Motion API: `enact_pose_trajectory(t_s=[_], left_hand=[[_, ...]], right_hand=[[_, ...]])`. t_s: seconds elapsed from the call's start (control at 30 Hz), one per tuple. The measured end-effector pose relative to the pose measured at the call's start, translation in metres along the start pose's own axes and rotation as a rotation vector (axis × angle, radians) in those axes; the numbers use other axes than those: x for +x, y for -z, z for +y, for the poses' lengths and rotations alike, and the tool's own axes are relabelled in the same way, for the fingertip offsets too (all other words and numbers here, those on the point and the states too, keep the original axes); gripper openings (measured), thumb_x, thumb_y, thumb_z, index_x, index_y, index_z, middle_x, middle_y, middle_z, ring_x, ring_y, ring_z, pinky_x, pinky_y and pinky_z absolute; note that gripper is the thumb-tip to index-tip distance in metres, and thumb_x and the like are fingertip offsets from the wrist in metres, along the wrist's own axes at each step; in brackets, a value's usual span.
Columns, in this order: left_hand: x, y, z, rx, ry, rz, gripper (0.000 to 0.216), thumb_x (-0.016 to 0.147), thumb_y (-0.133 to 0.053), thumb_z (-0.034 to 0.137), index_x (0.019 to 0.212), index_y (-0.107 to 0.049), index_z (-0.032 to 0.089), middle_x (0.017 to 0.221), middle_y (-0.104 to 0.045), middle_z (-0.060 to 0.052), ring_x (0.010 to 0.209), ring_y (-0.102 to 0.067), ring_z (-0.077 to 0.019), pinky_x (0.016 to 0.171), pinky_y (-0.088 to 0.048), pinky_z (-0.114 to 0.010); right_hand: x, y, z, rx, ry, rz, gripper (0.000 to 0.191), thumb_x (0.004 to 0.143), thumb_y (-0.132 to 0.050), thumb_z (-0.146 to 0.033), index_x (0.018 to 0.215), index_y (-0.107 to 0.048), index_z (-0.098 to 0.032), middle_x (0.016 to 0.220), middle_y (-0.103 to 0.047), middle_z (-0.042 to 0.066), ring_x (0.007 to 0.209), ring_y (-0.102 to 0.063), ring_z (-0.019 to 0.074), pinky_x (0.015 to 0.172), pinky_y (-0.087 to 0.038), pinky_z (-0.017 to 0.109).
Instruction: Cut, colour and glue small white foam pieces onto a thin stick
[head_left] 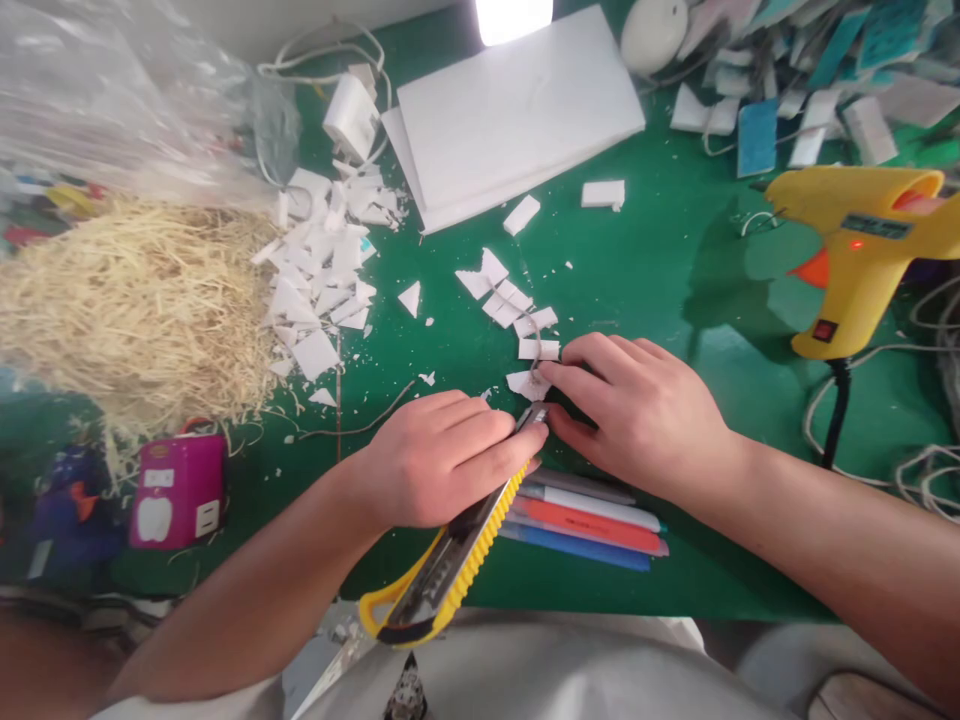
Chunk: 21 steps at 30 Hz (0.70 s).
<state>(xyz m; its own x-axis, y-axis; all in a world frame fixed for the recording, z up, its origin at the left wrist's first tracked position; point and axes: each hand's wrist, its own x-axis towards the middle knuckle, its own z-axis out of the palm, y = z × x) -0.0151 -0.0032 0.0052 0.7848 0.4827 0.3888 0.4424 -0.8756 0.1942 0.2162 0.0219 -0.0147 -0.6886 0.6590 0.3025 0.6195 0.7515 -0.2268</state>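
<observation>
The left hand (442, 455) clasps its fingers around a knife (461, 562) near six o'clock, its long axis running seven to one, tip toward one. The right hand (649, 415) bends its fingers beside a white scrap (528, 385); whether they pinch it, I cannot tell.

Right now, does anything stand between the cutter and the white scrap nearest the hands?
Nothing visible does. The left hand holds the cutter, its front end just on the near side of the scrap. The right hand has its fingertips close by, to the right.
</observation>
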Motion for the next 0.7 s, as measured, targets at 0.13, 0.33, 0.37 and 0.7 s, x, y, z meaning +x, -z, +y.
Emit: enact_pose_trajectory(t_s=[0.13, 0.33, 0.37, 0.7], left_hand=[[0.0011, 0.0000, 0.0014, 0.024, -0.022, -0.001, 0.016, 0.102, -0.058, 0.019, 0.114, -0.063, 0.010, 0.079, -0.075, -0.002, 0.063, -0.066, -0.0137, 0.059, -0.054, -0.027], [-0.0001, -0.0011, 0.0014, -0.079, 0.067, 0.050, 0.017, 0.100, -0.063, 0.023, 0.112, -0.066, 0.012, 0.080, -0.076, -0.004, 0.063, -0.068, -0.0138, 0.058, -0.055, -0.027], [-0.0005, -0.0009, 0.0020, -0.131, 0.123, 0.078, 0.015, 0.100, -0.063, 0.023, 0.111, -0.066, 0.015, 0.082, -0.077, -0.004, 0.064, -0.069, -0.0131, 0.059, -0.056, -0.026], [0.0011, 0.0012, 0.0087, -0.286, 0.555, 0.289, 0.009, 0.091, -0.066, 0.018, 0.097, -0.073, 0.020, 0.087, -0.080, 0.000, 0.067, -0.071, -0.0104, 0.066, -0.061, -0.020]], right_hand=[[-0.0002, 0.0001, -0.0006, 0.001, -0.002, -0.011, 0.025, 0.097, -0.050, -0.021, 0.094, -0.074, -0.016, 0.090, -0.069, 0.009, 0.072, -0.057, 0.0185, 0.061, -0.037, 0.032], [-0.0013, -0.0003, -0.0001, -0.003, -0.010, -0.004, 0.022, 0.096, -0.053, -0.021, 0.094, -0.074, -0.016, 0.092, -0.070, 0.009, 0.073, -0.059, 0.0184, 0.061, -0.038, 0.032], [-0.0013, -0.0003, 0.0001, 0.000, -0.010, -0.006, 0.022, 0.097, -0.053, -0.022, 0.095, -0.074, -0.016, 0.092, -0.070, 0.009, 0.074, -0.060, 0.0184, 0.061, -0.038, 0.032], [-0.0009, 0.0019, 0.0010, 0.049, -0.016, -0.002, 0.019, 0.096, -0.058, -0.025, 0.101, -0.074, -0.015, 0.096, -0.072, 0.010, 0.077, -0.063, 0.0195, 0.062, -0.042, 0.032]])
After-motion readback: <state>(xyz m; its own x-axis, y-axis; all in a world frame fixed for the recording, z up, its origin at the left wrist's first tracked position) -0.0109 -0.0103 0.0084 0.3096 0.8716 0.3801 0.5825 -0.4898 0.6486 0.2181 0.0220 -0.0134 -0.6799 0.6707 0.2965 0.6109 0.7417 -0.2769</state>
